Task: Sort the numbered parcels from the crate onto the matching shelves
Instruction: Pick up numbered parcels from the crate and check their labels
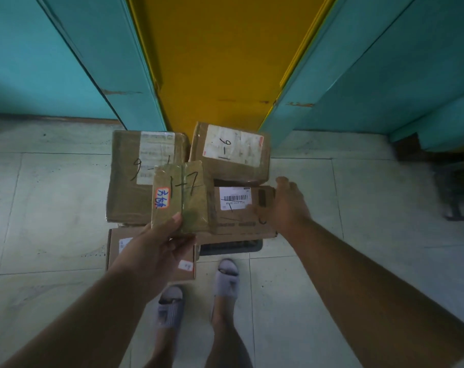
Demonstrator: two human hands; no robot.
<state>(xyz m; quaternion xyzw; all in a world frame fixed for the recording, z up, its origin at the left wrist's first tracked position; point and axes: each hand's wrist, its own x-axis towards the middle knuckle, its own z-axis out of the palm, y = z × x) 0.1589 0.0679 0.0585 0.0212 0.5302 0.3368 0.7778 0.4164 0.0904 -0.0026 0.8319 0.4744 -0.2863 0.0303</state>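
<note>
My left hand [156, 251] holds a small taped parcel [180, 197] marked "1-7", lifted above a pile of brown cardboard parcels on the floor. My right hand [286, 205] grips the right end of a parcel with a barcode label [238, 208]. Behind lie two parcels with handwritten numbers: one marked "9-" at the back left [135, 171], one marked "9-1" at the back right [230, 152]. Another flat parcel [119, 248] lies under my left hand. A dark crate [233, 247] shows beneath the pile, mostly hidden.
Teal panels [66, 62] rise on the left and right, with a yellow panel [220, 62] between them behind the pile. My feet in grey slippers [225, 277] stand on the pale tiled floor. A dark frame [454, 187] sits at the right edge.
</note>
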